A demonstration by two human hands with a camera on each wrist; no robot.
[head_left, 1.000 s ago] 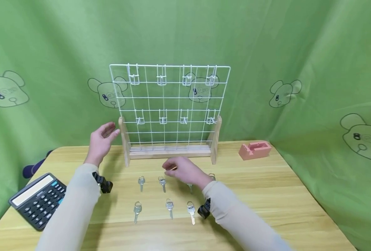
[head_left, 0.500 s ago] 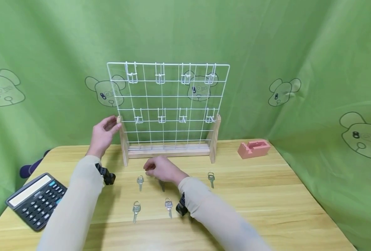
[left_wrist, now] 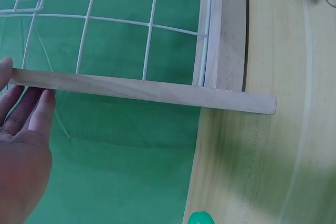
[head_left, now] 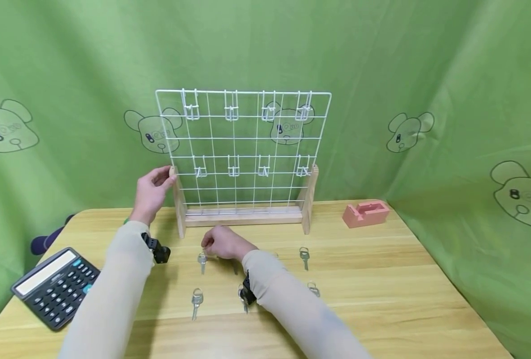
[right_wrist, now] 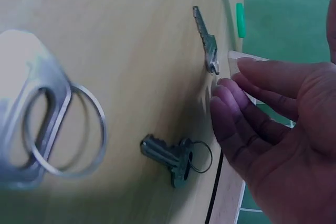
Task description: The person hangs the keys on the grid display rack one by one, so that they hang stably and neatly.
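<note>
My left hand (head_left: pixel 150 194) holds the top of the rack's left wooden upright (left_wrist: pixel 157 90), thumb on one side and fingers on the other. The rack carries a white wire grid (head_left: pixel 245 138) with two rows of wire hooks (head_left: pixel 234 167). My right hand (head_left: pixel 222 243) reaches low over the table, fingers slightly bent and nothing held. Its fingertips are close to the ring end of a silver key (right_wrist: pixel 206 40), the back-row key (head_left: pixel 202 262) farthest left. Beside the hand lies another key (right_wrist: pixel 178 161) with a ring. My right sleeve and hand partly cover several keys.
More keys lie in two rows, among them a front-left key (head_left: pixel 197 303) and a back-right key (head_left: pixel 304 258). A calculator (head_left: pixel 56 286) sits at the left, a pink tape dispenser (head_left: pixel 366 214) at the back right. A small green object (left_wrist: pixel 201 217) is near my left wrist.
My right hand has moved left along the back row, to the leftmost key. My left hand has moved right and taken hold of the rack's upright.
</note>
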